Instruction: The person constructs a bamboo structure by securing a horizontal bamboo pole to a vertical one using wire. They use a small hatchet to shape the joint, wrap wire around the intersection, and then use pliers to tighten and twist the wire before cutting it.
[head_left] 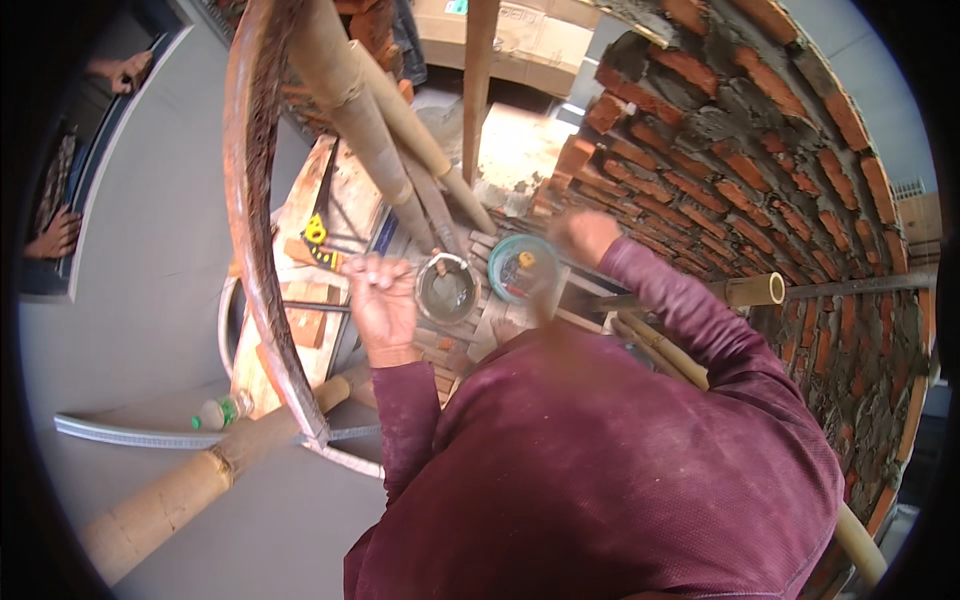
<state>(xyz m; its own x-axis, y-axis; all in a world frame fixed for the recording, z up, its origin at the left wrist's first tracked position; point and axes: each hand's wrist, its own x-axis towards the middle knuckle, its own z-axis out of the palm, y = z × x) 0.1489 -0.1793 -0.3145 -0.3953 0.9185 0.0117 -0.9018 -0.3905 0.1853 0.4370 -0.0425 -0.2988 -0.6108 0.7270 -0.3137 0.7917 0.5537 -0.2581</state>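
My left hand (385, 312) is raised beside a round bucket (472, 312) holding grey liquid. Its fingers are curled in, and whatever they grip, if anything, cannot be made out. My right hand (588, 238) is reached out past a teal basin (493, 262), close to the brick wall (690, 200). Motion smears its fingers. Inside the basin sit a small yellow item (526, 260) and some reddish bits, too blurred to name. A handsaw (318, 232) with a yellow and black handle rests on a wooden board (345, 190), left of my left hand.
Bamboo poles (350, 110) slant down behind the bucket, and another pole (160, 510) crosses at lower left. A curved rusty bar (248, 190) arches over the left side. A green-capped bottle (222, 411) lies low left. At far left, another person's hands (55, 235) show in an opening.
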